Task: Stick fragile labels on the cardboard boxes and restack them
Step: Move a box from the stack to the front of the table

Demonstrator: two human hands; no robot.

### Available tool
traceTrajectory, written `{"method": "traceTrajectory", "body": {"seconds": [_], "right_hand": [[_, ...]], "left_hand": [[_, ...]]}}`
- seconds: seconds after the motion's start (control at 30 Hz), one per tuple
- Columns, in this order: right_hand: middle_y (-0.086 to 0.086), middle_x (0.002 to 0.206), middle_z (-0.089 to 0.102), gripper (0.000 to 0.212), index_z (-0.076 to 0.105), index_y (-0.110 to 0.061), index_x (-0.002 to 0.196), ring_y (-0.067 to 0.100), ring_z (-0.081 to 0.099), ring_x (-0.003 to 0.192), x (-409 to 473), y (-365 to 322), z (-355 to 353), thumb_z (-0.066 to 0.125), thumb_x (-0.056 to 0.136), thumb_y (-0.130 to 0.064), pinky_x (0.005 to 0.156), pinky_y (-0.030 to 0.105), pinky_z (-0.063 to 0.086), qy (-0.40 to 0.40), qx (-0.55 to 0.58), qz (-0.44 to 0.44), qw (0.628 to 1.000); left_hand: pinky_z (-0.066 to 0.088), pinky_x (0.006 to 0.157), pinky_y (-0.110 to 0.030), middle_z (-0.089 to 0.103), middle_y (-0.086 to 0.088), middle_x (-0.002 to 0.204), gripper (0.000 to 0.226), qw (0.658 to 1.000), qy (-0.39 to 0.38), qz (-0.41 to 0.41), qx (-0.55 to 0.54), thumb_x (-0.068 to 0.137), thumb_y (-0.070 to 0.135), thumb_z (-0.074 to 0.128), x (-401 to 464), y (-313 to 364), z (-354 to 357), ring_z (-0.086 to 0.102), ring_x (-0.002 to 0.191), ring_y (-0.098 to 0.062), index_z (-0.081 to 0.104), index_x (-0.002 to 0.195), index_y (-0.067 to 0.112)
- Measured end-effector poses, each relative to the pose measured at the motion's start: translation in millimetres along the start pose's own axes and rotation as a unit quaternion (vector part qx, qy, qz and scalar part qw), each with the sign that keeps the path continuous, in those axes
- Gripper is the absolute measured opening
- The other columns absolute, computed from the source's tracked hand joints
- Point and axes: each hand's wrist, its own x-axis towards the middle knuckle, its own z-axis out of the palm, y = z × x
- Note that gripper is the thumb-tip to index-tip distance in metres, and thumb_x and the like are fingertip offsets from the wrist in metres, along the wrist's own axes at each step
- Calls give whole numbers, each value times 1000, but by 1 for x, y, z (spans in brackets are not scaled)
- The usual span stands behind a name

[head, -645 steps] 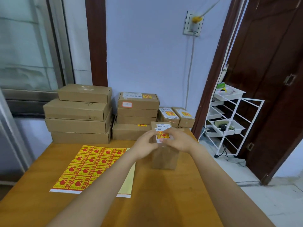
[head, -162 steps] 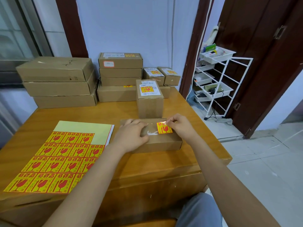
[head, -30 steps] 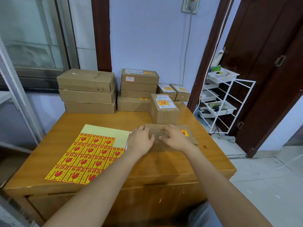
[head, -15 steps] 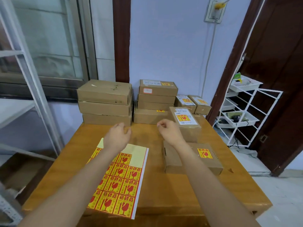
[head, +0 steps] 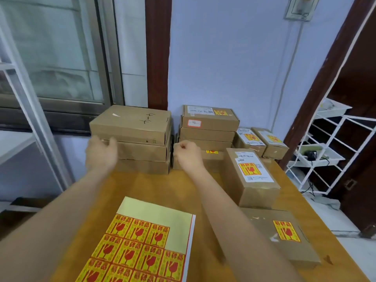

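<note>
**Hands at the left stack**

I have my left hand (head: 101, 153) curled at the unlabelled stack (head: 132, 139) on the wooden table (head: 162, 186); my right hand (head: 188, 156) is loosely fisted, empty. The label sheet (head: 140, 247) lies near me, against a blue wall (head: 223, 58).

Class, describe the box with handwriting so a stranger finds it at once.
Start at the window; below its right end stands the left stack of three plain boxes. The handwritten box tops it, the only one bearing black pen marks and no sticker.
</note>
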Motion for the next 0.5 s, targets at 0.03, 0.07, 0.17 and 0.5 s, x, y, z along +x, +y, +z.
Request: {"method": "traceTrajectory", "body": {"seconds": [0.03,0.07,0.17,0.5], "right_hand": [[2,68,56,29,61,-5,78,16,48,59,8,-3,3,43,94,-21,58,28,38,0,7,3,1000],[3,71,56,31,61,-1,81,17,49,63,15,-6,6,43,95,-23,61,29,39,1,15,4,1000],[0,78,51,24,53,-7,83,17,46,74,36,-15,16,43,95,-25,64,29,36,6,49,9,999],[5,115,54,35,57,-9,112,23,52,102,60,-21,45,42,94,-35,81,31,43,-1,137,79,987]], "left_hand": [[47,85,-49,56,-17,117,41,1000,13,-2,-5,92,35,46,7,3,1,55,105,-37,45,120,6],[45,92,-51,50,-17,127,48,1000,28,-1,-5,92,36,46,14,5,3,51,113,-38,39,128,5],[33,107,-51,21,-11,153,69,999,49,3,7,93,36,46,29,11,5,30,135,-33,14,148,10],[36,92,-40,45,-9,132,55,986,-41,-88,-138,92,43,42,53,15,-1,45,111,-30,30,138,15]]}}
